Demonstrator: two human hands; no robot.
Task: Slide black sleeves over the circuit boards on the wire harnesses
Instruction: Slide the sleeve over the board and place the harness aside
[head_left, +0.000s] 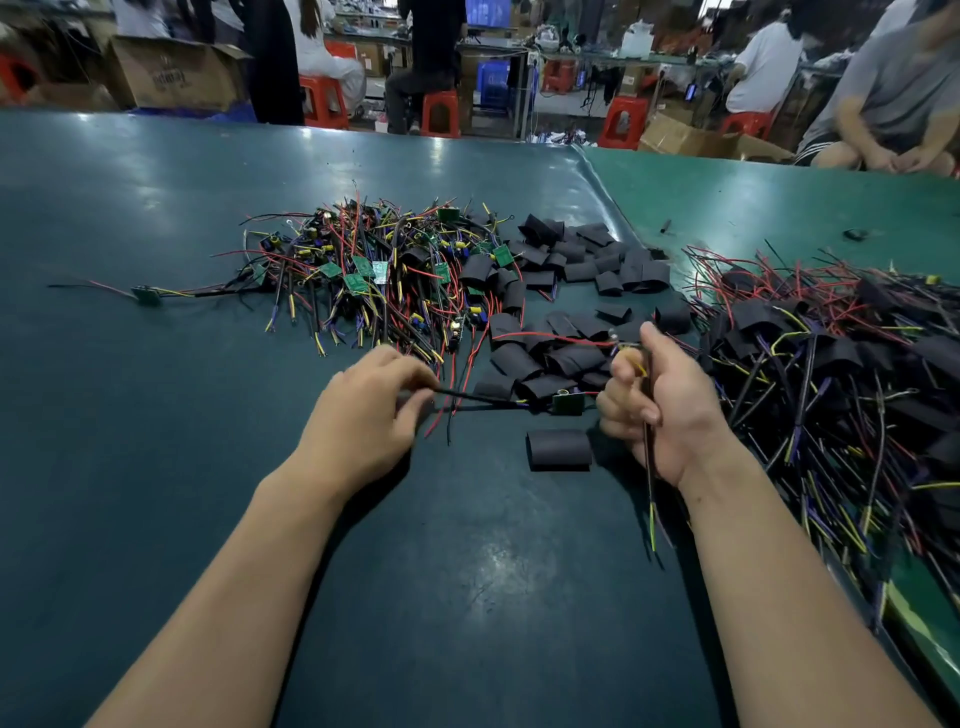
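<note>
Workshop with red stools (440, 111) and cardboard boxes (174, 73) behind a dark green desk (156, 415). Harness pile (363, 270), loose black sleeves (571, 260). Left hand (363, 415) pinches a harness wire (478, 400); right hand (654, 400) grips wires, circuit board (568, 402) between, one sleeve (559, 449) nearby.

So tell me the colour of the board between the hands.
Green board, head view.

Two bare forearms; hands (left (363, 410), right (657, 405)) ungloved; no sleeves, rings or watch
</note>
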